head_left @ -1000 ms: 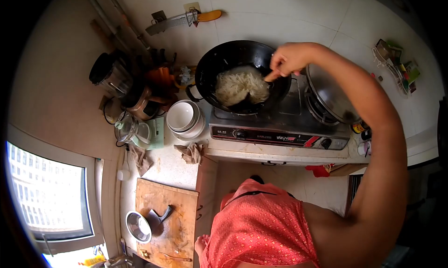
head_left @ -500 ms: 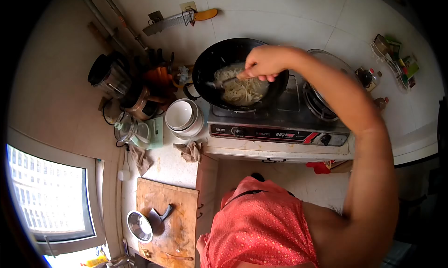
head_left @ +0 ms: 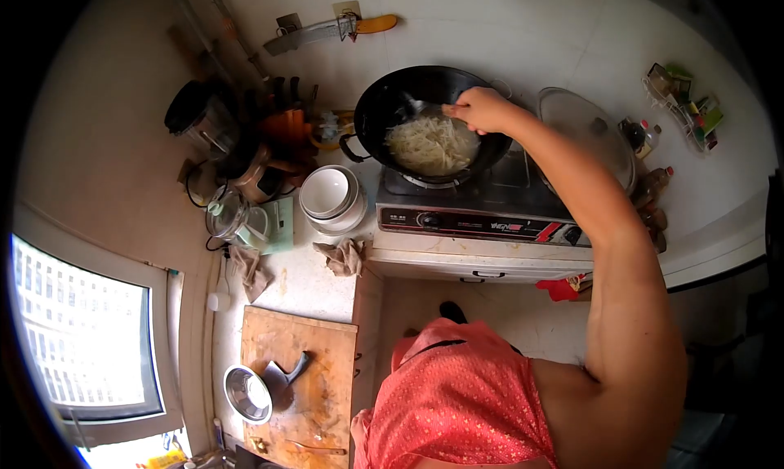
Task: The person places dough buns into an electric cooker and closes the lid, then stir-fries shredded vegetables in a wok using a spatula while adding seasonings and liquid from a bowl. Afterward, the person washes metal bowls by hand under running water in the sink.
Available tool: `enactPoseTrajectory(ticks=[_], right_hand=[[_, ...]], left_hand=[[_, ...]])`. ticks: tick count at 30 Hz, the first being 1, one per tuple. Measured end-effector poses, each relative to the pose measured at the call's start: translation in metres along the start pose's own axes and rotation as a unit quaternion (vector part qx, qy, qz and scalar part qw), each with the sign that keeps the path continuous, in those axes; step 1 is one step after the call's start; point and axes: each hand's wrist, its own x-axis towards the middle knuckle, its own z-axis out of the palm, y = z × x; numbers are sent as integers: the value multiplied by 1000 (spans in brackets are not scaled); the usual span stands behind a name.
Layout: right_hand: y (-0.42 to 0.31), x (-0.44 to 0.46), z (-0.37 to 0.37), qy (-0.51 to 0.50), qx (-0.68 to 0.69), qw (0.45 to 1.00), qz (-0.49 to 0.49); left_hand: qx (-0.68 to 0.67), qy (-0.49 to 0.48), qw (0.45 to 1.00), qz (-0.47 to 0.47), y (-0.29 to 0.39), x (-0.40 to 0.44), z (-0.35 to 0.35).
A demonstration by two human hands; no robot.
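My right hand (head_left: pixel 483 111) is closed round the light handle of a spatula (head_left: pixel 448 110) above the black wok (head_left: pixel 371 114). The spatula's metal end is blurred, near the wok's far inner wall. Pale, thin shreds of food (head_left: pixel 433 145) lie heaped in the wok, with some liquid around them. Beneath the wok is a two-burner gas stove (head_left: pixel 482 222). Only a sliver of my left hand (head_left: pixel 358 426) shows beside the red patterned top, low in the view; its fingers are hidden.
Left of the stove are stacked white bowls (head_left: pixel 325 193), a blender (head_left: pixel 208 126) and a cloth (head_left: pixel 341 257). A cutting board (head_left: pixel 318 363) carries a metal bowl (head_left: pixel 247 394) and a cleaver (head_left: pixel 287 374). A glass lid (head_left: pixel 584 130) covers the right burner; bottles (head_left: pixel 652 187) stand beyond it.
My right hand has moved the spatula from the left part of the food toward the wok's far side. The heaped shreds are more exposed now. The whole view has shifted slightly.
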Motion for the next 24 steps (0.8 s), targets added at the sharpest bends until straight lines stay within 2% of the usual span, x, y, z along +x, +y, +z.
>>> enactPoseTrajectory(ticks=[2,3,4,5,8,9,12,14,16,17,18,21,23,24], right_hand=[[2,-26,-2,44,121,991,22],[-2,-40,-4,27,145,989,26],[-3,-50,-5,10,170,985,27],[-1,-54,0,-11,194,980,32],[15,-53,17,9,89,995,40],[21,-54,20,34,69,996,35],[43,-53,14,70,49,996,25],[53,-51,8,100,6,995,-5],[40,-58,5,98,-17,995,-11],[39,-54,14,128,-86,988,-25],[36,-50,20,158,-153,975,-39],[10,-64,46,116,-171,977,-61],[4,-66,61,73,-241,964,-91],[2,-74,62,110,-252,954,-118]], left_hand=[[50,-9,999,11,-2,-3,-6],[94,-17,995,22,-3,-2,-11],[167,-19,985,34,-4,0,-14],[295,-12,955,32,-7,3,-17],[335,33,940,58,35,-48,26],[199,-49,979,18,2,-9,-8],[118,-35,992,23,6,-37,-2],[-42,-17,999,-21,8,-66,-1],[188,82,977,57,-53,-30,-41],[143,45,988,43,-56,-49,-44],[136,53,988,44,-73,-49,-54],[171,94,978,71,-145,-53,-96],[276,99,954,63,-114,-133,-65],[328,101,938,58,-95,-178,-46]])
